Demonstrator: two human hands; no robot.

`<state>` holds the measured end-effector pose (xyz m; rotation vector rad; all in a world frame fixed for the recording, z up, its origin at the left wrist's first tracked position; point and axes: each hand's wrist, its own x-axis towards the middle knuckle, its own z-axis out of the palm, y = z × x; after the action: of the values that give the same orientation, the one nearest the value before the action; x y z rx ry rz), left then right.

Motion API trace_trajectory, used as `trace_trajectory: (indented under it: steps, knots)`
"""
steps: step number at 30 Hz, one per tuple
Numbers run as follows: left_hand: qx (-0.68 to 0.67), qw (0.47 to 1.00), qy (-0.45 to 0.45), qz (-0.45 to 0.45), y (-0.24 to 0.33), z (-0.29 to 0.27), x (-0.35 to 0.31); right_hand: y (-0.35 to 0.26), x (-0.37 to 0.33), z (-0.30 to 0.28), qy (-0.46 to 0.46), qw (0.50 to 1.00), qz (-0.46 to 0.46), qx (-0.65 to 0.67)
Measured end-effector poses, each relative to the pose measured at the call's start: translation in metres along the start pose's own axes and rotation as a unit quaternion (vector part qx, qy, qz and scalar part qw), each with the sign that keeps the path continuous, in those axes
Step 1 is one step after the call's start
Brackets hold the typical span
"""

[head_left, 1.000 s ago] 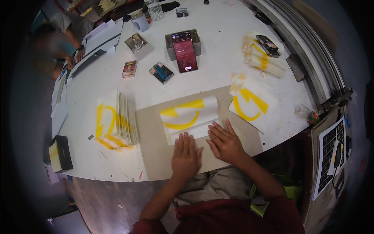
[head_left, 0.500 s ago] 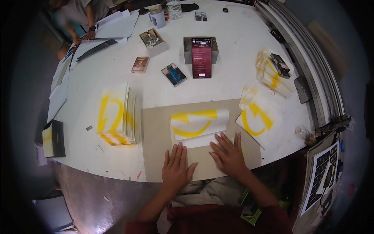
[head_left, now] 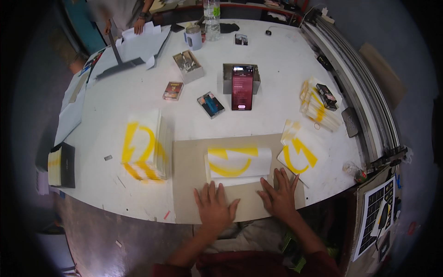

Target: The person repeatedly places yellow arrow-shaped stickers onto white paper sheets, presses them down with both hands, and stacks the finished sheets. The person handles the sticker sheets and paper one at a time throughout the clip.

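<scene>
while the left hand (head_left: pixel 215 207) and right hand (head_left: pixel 281 197) lie, fingers spread, at the near edge of the folded white sheet (head_left: pixel 240 164) on the tan board (head_left: pixel 189 161) — uneven pressure could skew its fold.

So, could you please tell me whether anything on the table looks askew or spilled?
Nothing looks spilled. The yellow-printed sheets to the right of the folded paper lie askew, overlapping at different angles and partly over the grey-brown board, which looks untidy compared with the squarer stack on the left.
</scene>
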<state>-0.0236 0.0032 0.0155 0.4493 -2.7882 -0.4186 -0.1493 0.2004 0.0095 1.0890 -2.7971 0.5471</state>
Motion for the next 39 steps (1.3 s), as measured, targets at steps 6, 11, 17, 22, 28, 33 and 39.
trace_trajectory:
  steps: [6, 11, 17, 22, 28, 33, 39]
  knots:
    - [-0.064, 0.994, 0.018, 0.081, 0.023, 0.023, 0.028, -0.001, 0.004, -0.003, 0.013, 1.0, -0.019, 0.019]
    - [-0.066, 0.991, 0.044, 0.11, 0.018, 0.024, 0.018, 0.01, 0.025, -0.025, 0.119, 0.982, 0.023, 0.147]
    - [-0.042, 0.99, -0.004, 0.133, 0.003, 0.024, 0.022, 0.016, 0.065, -0.004, 0.031, 0.807, 0.159, 0.568]
    - [-0.085, 0.984, -0.033, 0.152, -0.003, 0.012, 0.043, 0.031, 0.103, 0.014, -0.018, 0.759, 0.213, 0.615]
    - [-0.049, 0.982, -0.076, 0.163, -0.012, 0.008, 0.052, 0.017, 0.114, -0.002, 0.05, 0.859, 0.24, 0.449]
    - [-0.035, 0.98, -0.097, 0.172, -0.015, 0.005, 0.061, 0.004, 0.067, -0.03, -0.065, 0.966, -0.109, 0.226]
    - [-0.017, 0.958, -0.186, 0.217, -0.042, -0.008, 0.077, 0.013, 0.082, -0.019, -0.18, 0.968, -0.17, 0.036]
